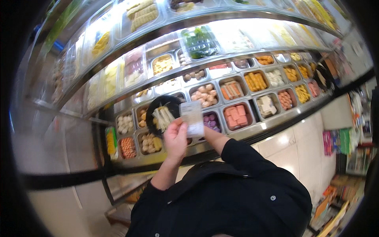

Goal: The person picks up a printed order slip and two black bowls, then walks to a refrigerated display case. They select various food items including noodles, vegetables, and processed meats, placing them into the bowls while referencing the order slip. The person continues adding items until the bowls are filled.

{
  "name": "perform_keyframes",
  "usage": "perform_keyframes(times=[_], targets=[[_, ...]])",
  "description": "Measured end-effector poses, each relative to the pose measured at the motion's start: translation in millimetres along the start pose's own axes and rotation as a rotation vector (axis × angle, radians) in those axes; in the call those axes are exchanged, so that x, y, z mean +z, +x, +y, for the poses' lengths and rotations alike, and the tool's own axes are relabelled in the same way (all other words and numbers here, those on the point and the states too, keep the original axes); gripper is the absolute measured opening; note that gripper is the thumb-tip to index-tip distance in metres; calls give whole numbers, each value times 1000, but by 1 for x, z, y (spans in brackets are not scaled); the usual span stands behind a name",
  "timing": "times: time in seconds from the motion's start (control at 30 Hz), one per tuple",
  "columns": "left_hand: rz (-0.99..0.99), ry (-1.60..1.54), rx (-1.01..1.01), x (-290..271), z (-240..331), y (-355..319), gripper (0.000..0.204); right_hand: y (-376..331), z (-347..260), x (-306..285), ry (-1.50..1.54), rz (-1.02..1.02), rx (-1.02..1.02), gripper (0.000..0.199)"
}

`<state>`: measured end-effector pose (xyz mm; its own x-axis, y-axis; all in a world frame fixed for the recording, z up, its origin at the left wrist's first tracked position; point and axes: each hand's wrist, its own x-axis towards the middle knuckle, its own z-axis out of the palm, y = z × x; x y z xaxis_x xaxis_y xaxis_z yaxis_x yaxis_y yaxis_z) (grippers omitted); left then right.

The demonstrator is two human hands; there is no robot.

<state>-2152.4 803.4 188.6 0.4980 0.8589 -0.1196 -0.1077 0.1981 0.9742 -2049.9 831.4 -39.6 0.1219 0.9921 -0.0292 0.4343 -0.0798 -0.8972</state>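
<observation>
My left hand pinches the lower left part of a white printed paper slip, thumb on top, over the front row of metal food pans. Beside that hand, on the left, a round black bowl sits over the pans with pale enoki-like strands in it. My right forearm reaches in from the right; the right hand itself is hidden behind the slip, so its fingers do not show. Next to the slip are a pan of purple balls and one of pink blocks.
Several pans run along the steel counter, with white balls, small orange-red pieces, white cubes and yellow sticks. Above them, metal-edged shelves hold clear tubs, one with leafy greens. Pale floor tiles lie right of me.
</observation>
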Motion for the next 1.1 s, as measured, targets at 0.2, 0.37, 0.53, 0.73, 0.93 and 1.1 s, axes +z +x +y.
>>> perform_keyframes(times=[0.2,0.37,0.53,0.73,0.93,1.1], targets=[[71,-76,4,4,-13,30,11,-19,0,-64,64,59,428,34],[-3,-169,-154,46,-22,41,9,-126,-6,-185,67,272,195,28],[-206,-99,-125,110,-44,41,7,-251,11,-303,536,644,782,26],[-177,-23,-157,211,-89,20,8,-354,97,-423,651,906,762,15],[-139,23,-151,309,-127,-12,9,-403,168,-512,809,838,697,14],[-100,-11,-225,346,-133,-10,10,-414,180,-570,814,542,923,34]])
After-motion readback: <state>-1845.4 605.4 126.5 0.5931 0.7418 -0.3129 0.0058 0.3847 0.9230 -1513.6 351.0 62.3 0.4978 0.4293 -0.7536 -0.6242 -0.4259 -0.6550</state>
